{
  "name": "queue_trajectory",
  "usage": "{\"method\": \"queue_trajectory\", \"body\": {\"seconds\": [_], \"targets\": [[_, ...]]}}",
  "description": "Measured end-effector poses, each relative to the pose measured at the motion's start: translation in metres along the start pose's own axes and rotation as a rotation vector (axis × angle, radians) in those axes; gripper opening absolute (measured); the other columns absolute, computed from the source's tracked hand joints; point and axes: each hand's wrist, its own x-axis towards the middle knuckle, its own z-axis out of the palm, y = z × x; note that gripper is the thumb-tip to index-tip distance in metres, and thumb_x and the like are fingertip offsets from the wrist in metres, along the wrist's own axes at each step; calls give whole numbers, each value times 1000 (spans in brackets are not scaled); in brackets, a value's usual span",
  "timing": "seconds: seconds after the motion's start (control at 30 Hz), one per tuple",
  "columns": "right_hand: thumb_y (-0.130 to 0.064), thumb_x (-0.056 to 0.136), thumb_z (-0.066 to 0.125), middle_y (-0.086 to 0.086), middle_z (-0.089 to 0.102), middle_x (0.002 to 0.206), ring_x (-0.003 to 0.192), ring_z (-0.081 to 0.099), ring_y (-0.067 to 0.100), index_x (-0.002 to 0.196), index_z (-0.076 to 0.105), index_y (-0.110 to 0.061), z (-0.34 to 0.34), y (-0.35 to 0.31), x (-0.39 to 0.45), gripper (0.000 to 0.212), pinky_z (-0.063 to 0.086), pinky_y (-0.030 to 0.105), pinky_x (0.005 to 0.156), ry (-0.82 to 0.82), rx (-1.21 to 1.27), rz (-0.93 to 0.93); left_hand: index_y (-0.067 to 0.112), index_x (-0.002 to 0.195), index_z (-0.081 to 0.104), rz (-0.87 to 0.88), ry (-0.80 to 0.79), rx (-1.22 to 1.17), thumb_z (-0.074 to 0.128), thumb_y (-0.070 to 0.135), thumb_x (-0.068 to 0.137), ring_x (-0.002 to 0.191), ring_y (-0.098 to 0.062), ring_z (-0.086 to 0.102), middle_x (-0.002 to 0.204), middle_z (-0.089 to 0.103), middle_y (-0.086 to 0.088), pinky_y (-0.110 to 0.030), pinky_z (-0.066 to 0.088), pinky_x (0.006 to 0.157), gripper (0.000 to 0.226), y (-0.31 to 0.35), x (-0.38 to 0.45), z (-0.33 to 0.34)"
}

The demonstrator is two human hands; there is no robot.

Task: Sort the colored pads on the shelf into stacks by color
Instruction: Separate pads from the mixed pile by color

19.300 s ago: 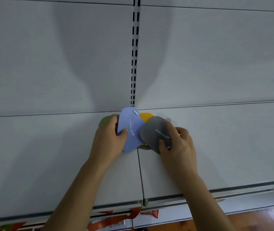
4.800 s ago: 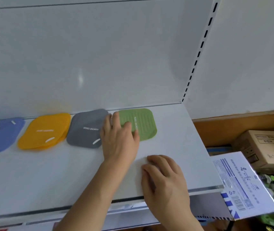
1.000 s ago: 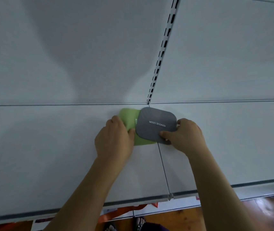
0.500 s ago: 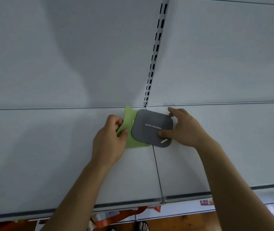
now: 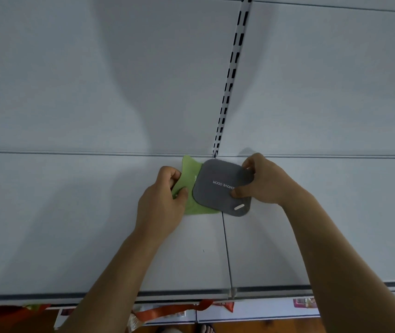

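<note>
A grey pad point(image 5: 220, 187) with white lettering lies on the white shelf point(image 5: 71, 224) near the back wall, partly covering a green pad point(image 5: 190, 181). My right hand point(image 5: 261, 181) grips the grey pad at its right edge, thumb on top. My left hand point(image 5: 162, 200) pinches the left edge of the green pad, whose far corner curls upward. Whether more pads lie under these two is hidden. No blue or yellow pad is in view.
A slotted upright point(image 5: 230, 78) runs up the back wall above the pads. A seam point(image 5: 226, 251) splits the shelf boards below them. The shelf's front edge point(image 5: 191, 294) crosses the bottom, with red packaging point(image 5: 167, 311) and a wooden floor beneath.
My right hand has shifted its grip round the grey pad's right edge, thumb now on the lettering. The green pad's far corner has lifted further in my left hand.
</note>
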Motion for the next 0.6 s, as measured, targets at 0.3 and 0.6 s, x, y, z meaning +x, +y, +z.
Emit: {"method": "queue_trajectory", "body": {"seconds": [0.3, 0.6], "targets": [[-25, 79, 80, -7, 67, 99, 90, 61, 17, 93, 69, -35, 34, 2, -54, 21, 47, 27, 74, 314, 173, -114, 28, 105, 48, -17, 3, -40, 69, 26, 94, 79, -20, 66, 87, 73, 12, -45, 56, 73, 23, -2, 5, 0], [-34, 98, 68, -8, 73, 86, 80, 69, 9, 98, 71, -25, 59, -10, -95, 9, 50, 14, 58, 558, 555, 48, 25, 118, 54, -59, -132, -174, 66, 18, 95, 90, -19, 72, 98, 75, 13, -38, 56, 78, 27, 0, 13, -6]]}}
